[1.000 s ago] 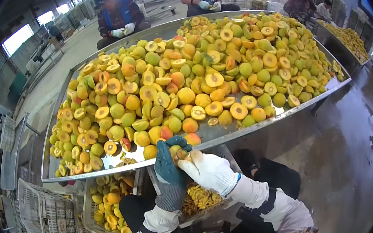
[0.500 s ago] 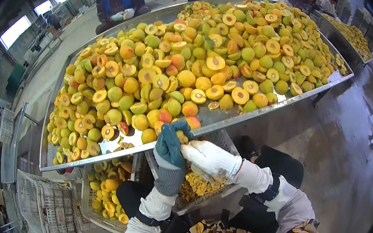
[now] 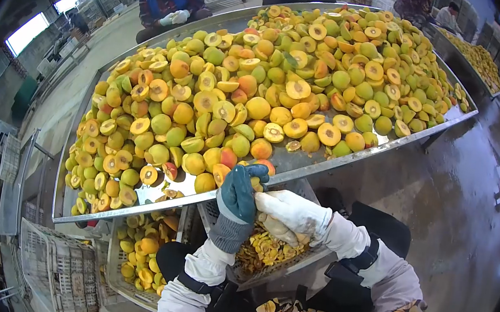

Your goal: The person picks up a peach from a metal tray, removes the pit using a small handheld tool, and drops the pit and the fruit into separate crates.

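Observation:
My left hand (image 3: 238, 195), in a teal coated glove with a grey cuff, is closed around a peach half (image 3: 256, 184), mostly hidden by the fingers. Against it presses my right hand (image 3: 293, 213), in a white knit glove, its fingers curled shut; whatever they grip is hidden. Both hands meet just in front of the metal table's rim (image 3: 323, 165). On that table lies a large heap of halved peaches (image 3: 224, 110), green, yellow and reddish, many with pits showing. Below my hands, yellow peach scraps (image 3: 264, 249) fill part of a crate.
A second crate (image 3: 144, 300) under the table's left side holds peach halves. Stacked pale crates (image 3: 68, 265) stand at lower left. Gloved co-workers sit across the table, one at far left (image 3: 172, 2). Another heaped table (image 3: 471, 58) is at far right. The floor (image 3: 444, 184) looks wet.
The view has shifted, so the table and my hands appear slightly displaced. My hands stay together at the peach half, and more of the scrap crate shows beneath the right one.

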The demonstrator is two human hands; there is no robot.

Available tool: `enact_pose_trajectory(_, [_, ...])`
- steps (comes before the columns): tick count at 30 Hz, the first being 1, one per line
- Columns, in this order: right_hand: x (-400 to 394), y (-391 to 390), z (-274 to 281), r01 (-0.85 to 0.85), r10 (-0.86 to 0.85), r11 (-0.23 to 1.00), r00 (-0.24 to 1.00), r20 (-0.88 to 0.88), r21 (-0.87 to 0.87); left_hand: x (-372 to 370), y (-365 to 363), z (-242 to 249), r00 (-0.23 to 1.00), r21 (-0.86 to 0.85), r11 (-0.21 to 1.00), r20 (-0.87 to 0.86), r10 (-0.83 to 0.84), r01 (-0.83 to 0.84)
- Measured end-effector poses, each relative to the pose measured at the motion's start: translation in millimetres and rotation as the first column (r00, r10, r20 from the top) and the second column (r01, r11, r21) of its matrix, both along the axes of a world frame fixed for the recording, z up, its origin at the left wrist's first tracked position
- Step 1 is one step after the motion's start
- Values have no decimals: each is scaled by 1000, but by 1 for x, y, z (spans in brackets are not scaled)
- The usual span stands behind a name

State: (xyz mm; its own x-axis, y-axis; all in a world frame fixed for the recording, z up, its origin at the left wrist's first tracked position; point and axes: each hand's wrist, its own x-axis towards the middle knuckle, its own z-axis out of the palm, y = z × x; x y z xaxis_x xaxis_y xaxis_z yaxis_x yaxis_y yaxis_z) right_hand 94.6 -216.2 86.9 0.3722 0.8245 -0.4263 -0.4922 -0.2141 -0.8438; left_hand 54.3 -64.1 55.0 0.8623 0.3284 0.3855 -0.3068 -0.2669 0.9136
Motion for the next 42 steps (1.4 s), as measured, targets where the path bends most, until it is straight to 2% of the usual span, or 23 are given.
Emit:
enact_pose_trajectory(2, [-4,6,-1,12,14,997,948,318,-78,2,0,1,997,-135,989,-54,-60,53])
enact_pose_trajectory(3, [-4,7,-2,27,-5,998,929,370,-55,-1,-1,1,989,-223,974,-130,-73,43])
enact_pose_trajectory(7, [-3,2,0,24,-19,998,995,-97,51,-2,5,9,998,34,999,-58,-11,13])
enact_pose_trajectory(10, [-5,3,7,-15,40,995,968,-249,100,2,20,18,966,439,899,229,-117,5])
enact_pose_trajectory(11, [-9,6,4,12,0,998,981,-194,62,1,24,17,965,439,898,221,-140,29])
enact_pose_trajectory(14, [-9,9,12,29,-16,999,957,-291,38,-3,28,7,959,-74,960,-78,-274,269])
enact_pose_trajectory(15, [-6,5,-4,-15,133,962,898,-419,274,-5,26,9,953,-155,944,-46,-301,290])
enact_pose_trajectory(18, [-3,6,-21,-39,285,908,786,-549,416,-9,31,17,929,-143,927,-83,-361,348])
enact_pose_trajectory(19, [-2,9,-21,-64,320,903,760,-566,424,-11,35,13,939,-34,943,-80,-334,332])
enact_pose_trajectory(22, [-11,12,3,-139,134,990,983,-127,-31,-16,42,9,926,18,932,-116,-359,363])
enact_pose_trajectory(23, [-9,10,-3,-195,196,981,980,46,-24,-18,42,9,917,-52,927,-136,-375,371])
enact_pose_trajectory(24, [-8,12,-12,-187,170,982,918,357,14,-20,43,9,914,-63,927,-154,-375,370])
enact_pose_trajectory(25, [-8,16,-18,-195,117,979,765,634,55,-20,45,9,912,-71,927,-171,-374,367])
enact_pose_trajectory(28, [-14,21,-16,-92,149,988,432,889,-121,-24,51,14,921,-19,939,-189,-339,342])
enact_pose_trajectory(30, [-21,28,-21,72,178,976,292,940,-207,-28,51,22,935,-8,955,-199,-293,297])
enact_pose_trajectory(31, [-21,32,-16,86,190,971,286,939,-222,-30,52,26,938,-1,963,-226,-263,270])
enact_pose_trajectory(34, [-24,38,-24,133,133,981,91,987,-145,-36,58,32,925,-36,978,-320,-207,206])
enact_pose_trajectory(35, [-23,41,-37,159,74,985,-54,996,-65,-35,62,31,909,-84,977,-359,-212,195])
enact_pose_trajectory(37, [-19,37,-33,133,95,989,-202,975,-69,-31,83,21,888,-157,964,-378,-261,216])
enact_pose_trajectory(38, [-19,35,-31,120,104,990,-270,957,-73,-32,94,17,885,-181,975,-422,-197,131])
enact_pose_trajectory(40, [-17,30,-35,146,225,969,-203,953,-198,-52,121,32,808,-77,997,-588,-35,-13])
enact_pose_trajectory(41, [-14,26,-43,123,263,962,-155,952,-245,-67,134,36,773,245,965,-593,224,-91])
enact_pose_trajectory(42, [-11,24,-46,194,291,931,118,950,-309,-79,147,39,722,543,827,-513,464,-145])
